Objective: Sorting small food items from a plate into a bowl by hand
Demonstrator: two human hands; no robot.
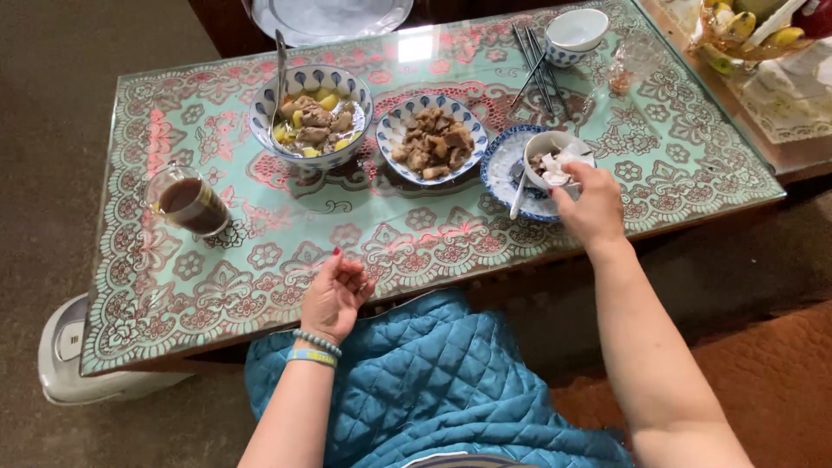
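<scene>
While the left hand [334, 295] is rested loosely curled on the table [260, 286], a crumpled tissue [559, 169] is pinched over the small bowl [548, 147] by the right hand [594, 204], w/ the bowl just beyond its fingertips.

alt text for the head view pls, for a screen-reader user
A seated person's right hand holds a crumpled white napkin at a small bowl on a blue-rimmed plate, while the left hand rests at the edge of a glass-topped table. Further back: a soup bowl, a bowl of meat pieces, a glass of dark drink, chopsticks.
</scene>
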